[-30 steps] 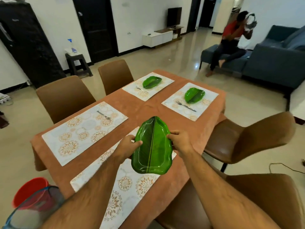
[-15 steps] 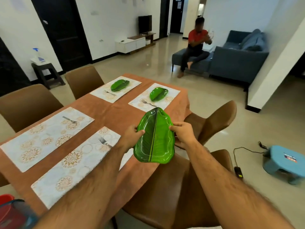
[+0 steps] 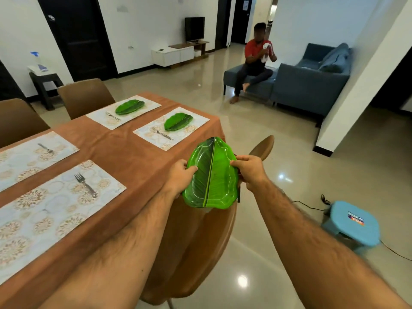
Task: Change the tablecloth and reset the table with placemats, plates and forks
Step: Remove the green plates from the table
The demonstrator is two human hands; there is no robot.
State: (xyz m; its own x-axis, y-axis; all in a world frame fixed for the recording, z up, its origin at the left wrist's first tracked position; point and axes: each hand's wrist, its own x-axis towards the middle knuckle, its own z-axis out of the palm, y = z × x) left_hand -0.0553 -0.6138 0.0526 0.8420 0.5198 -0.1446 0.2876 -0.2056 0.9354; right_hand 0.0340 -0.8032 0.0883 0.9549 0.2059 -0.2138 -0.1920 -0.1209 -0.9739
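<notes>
- Just off the desk's (image 3: 124, 157) right edge, above a brown chair (image 3: 200, 253), the leaf-shaped green plate (image 3: 210, 175) is held up in the air, off the tablecloth (image 3: 133, 166).
- The left hand (image 3: 178, 176) pinches its left rim, thumb on top.
- The right hand (image 3: 248, 169) grips its right rim likewise.
- On the desk, the near placemat (image 3: 44, 215) carries only a fork (image 3: 85, 185).
- At the desk's far end, two placemats carry a plate and fork each.

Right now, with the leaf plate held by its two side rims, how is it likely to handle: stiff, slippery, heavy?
The plate is probably stiff: it keeps its shape though the left hand and right hand pinch only its rims. Its glossy surface suggests it could slip. The fingertip grip hints it is fairly light.
</notes>
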